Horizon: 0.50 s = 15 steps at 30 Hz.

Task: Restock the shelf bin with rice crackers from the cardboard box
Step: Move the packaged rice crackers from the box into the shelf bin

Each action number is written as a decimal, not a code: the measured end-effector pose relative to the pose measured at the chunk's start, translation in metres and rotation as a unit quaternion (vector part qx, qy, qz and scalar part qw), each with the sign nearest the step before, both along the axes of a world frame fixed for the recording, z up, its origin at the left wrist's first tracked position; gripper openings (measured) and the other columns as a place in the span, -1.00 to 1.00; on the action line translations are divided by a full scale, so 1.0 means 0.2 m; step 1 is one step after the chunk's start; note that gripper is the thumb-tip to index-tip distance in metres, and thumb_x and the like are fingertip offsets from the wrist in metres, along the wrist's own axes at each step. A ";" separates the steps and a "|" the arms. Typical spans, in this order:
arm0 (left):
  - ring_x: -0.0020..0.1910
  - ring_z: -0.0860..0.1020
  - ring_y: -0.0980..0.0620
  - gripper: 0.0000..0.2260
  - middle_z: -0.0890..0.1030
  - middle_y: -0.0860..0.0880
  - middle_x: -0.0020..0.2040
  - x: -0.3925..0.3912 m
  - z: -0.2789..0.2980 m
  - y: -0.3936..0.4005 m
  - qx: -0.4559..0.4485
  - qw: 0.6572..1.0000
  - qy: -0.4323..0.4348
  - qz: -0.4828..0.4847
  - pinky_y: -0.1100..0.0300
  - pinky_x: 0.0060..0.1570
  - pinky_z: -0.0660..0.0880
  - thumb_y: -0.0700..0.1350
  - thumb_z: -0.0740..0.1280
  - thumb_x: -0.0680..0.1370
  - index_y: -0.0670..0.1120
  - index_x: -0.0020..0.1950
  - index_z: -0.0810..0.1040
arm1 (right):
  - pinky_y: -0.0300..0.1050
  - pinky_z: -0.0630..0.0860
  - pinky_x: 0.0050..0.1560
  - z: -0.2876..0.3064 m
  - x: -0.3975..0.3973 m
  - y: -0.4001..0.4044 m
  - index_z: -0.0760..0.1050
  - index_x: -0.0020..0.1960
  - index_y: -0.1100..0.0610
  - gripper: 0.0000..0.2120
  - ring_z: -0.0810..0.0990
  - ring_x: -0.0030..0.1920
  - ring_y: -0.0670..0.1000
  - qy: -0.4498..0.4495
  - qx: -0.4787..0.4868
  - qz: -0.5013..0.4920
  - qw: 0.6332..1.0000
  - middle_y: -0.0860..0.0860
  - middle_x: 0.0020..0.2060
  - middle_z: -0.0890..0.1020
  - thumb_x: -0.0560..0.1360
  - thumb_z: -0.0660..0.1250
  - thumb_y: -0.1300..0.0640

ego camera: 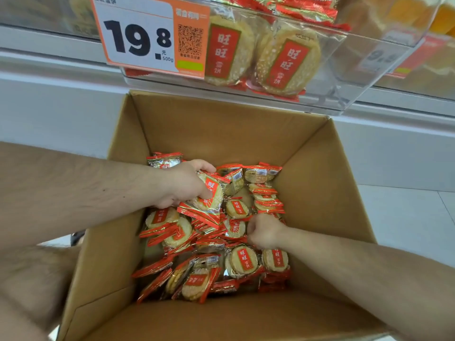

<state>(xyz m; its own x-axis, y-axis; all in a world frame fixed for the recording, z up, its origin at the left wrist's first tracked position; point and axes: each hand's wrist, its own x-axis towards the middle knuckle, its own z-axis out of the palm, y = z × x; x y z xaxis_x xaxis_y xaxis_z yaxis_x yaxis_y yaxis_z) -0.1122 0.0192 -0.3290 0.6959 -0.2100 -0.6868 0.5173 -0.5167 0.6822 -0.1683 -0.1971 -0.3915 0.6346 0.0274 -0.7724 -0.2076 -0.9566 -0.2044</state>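
White tiled floor (406,217), open cardboard box (234,129) of wrapped rice crackers (242,260) on it

Single head view, looking steeply down and forward, close above both hands: left hand (183,184), right hand (264,233) inside cardboard box (221,124); shelf bin (320,70) beyond them.

So I'm looking down into the open cardboard box (221,124) of rice cracker packs (242,260), left hand (186,184) gripping a few packs, right hand (264,233) fisted down in the pile, clear shelf bin (320,70) with its 19.8 price tag (138,35) right above.
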 end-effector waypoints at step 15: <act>0.12 0.53 -0.01 -0.24 0.27 -0.04 0.48 0.00 -0.06 -0.04 -0.014 0.999 -0.005 -0.044 0.03 -0.14 0.61 -0.46 0.39 0.40 0.32 0.33 0.40 | -0.09 0.56 0.16 -0.40 -0.12 -0.02 0.39 0.38 0.20 -0.33 0.56 0.25 0.10 0.129 -0.125 -0.085 0.980 0.10 0.28 0.55 0.41 0.52 -0.08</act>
